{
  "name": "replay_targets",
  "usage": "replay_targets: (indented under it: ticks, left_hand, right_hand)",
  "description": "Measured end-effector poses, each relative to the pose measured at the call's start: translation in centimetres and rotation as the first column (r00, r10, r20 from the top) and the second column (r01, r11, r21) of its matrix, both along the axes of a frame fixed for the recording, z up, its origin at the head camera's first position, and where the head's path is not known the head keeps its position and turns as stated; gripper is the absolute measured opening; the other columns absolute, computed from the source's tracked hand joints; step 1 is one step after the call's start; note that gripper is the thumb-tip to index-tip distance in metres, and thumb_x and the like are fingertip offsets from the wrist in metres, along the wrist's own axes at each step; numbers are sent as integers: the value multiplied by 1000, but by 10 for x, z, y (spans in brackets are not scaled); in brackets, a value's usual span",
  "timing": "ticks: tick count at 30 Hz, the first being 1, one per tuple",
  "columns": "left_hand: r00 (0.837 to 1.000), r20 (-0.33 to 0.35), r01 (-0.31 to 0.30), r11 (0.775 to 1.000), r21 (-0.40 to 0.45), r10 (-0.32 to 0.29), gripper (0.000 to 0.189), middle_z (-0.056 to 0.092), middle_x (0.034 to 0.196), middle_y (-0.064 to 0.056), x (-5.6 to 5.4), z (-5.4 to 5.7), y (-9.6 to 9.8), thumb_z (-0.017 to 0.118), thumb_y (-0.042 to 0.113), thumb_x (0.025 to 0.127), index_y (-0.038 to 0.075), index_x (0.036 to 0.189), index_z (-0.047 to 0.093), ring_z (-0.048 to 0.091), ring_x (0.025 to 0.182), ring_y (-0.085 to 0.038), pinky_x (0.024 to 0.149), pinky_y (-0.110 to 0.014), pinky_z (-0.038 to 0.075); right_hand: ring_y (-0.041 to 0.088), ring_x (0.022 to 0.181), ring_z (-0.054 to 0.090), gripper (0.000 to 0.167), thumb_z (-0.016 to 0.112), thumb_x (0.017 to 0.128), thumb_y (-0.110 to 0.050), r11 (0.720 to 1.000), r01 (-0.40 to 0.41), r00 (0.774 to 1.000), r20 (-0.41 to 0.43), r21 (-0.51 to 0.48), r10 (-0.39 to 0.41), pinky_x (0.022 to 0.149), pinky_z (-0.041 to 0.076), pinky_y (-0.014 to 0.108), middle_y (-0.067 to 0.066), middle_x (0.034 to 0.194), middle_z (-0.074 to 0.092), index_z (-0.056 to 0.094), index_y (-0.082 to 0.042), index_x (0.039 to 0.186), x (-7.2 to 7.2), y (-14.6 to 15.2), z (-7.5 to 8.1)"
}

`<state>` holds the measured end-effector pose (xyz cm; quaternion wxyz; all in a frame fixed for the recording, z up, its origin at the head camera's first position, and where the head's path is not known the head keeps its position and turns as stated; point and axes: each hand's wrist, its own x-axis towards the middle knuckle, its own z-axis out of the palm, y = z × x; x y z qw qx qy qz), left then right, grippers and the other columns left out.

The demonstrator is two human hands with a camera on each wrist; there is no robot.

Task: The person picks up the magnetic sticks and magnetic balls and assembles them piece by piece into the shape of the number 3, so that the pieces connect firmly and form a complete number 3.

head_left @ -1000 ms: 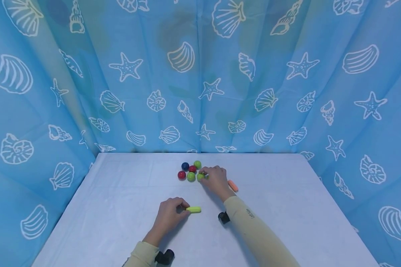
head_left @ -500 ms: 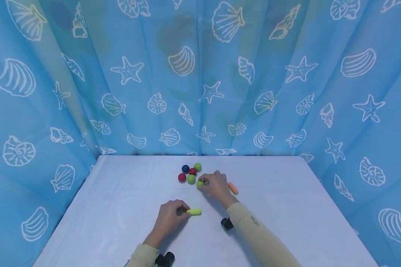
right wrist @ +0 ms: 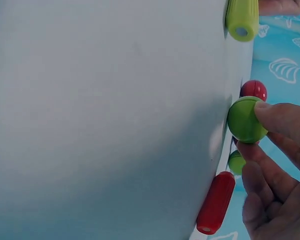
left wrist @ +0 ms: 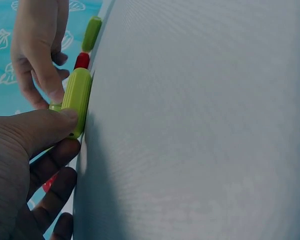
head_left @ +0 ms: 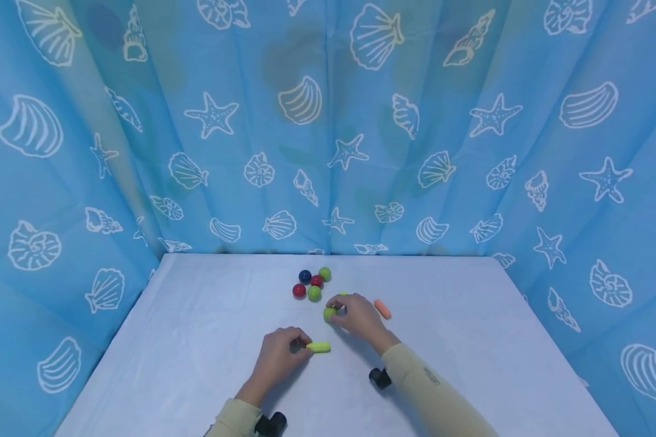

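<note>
Head view: my left hand (head_left: 280, 352) pinches a stick (head_left: 321, 347), my right hand (head_left: 361, 317), nearer the desk's (head_left: 197, 328) far edge, a ball (head_left: 328, 314); I'd steady both, squeezing lightly.

The right hand (head_left: 361, 315) mostly hides a green object (head_left: 344, 294), the sleeve print (head_left: 430, 376) is illegibly small, and the right wrist view crops the lime stick (right wrist: 242, 19).

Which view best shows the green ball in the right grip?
Right wrist: the green ball looks largest and least covered. The head view shows it small, partly covered; the left wrist view, at most a sliver beside the yellow stick.
</note>
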<state>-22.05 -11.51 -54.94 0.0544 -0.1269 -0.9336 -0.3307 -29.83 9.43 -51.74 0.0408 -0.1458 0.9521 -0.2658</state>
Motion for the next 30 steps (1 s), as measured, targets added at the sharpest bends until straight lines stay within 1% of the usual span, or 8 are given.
replay_targets:
  ticks: [4,7,10,15,18,24,30]
  left_hand:
    - [1000,-2,3,1000,-3,-3,16,68,88,13,1,2,1,84,22,83,22,94,73,59,84,-9,79,-36,49]
    - [1000,16,-7,1000,0,7,16,68,88,14,2,4,1,84,22,84,23,95,73,59,85,-9,81,-37,49]
    - [1000,22,-7,1000,-1,7,16,68,88,13,3,5,1,83,22,84,23,95,73,60,86,-9,81,-38,49]
    - [1000,25,-5,1000,4,5,15,68,88,12,4,7,1,84,20,84,22,95,73,60,86,-11,81,-38,49]
    - [999,40,-6,1000,12,5,15,68,89,11,5,8,2,83,21,84,22,96,73,61,88,-12,82,-39,49]
    - [997,69,-25,999,30,22,15,68,91,12,5,6,1,83,21,85,22,97,74,62,93,-13,87,-42,51]
    - [997,75,-36,999,37,33,17,68,93,10,3,4,0,82,21,85,21,100,74,63,95,-15,88,-43,52]
  right_hand:
    - [13,84,58,22,79,89,-26,999,-12,1000,23,-42,13,74,52,31,-6,99,68,74,-25,111,6,3,-1]
    - [11,82,59,22,79,89,-24,998,-20,999,24,-67,21,70,52,28,-6,99,69,74,-24,110,12,5,-1]
    - [11,82,60,22,79,89,-23,996,-26,999,30,-80,28,71,53,28,-6,100,69,74,-24,111,16,7,-2]
    - [10,83,60,23,80,88,-23,997,-32,999,35,-72,34,75,54,29,-7,100,69,75,-23,111,22,9,-4]
    - [10,83,60,23,81,88,-24,996,-30,999,36,-81,33,76,54,29,-8,98,69,75,-24,110,27,12,-5]
    - [9,83,61,24,81,87,-24,991,-44,998,45,-124,49,76,55,28,-9,98,70,75,-24,110,34,17,-6]
    - [9,86,62,24,81,88,-25,989,-52,997,41,-139,58,77,55,28,-11,98,68,74,-25,111,40,21,-7]
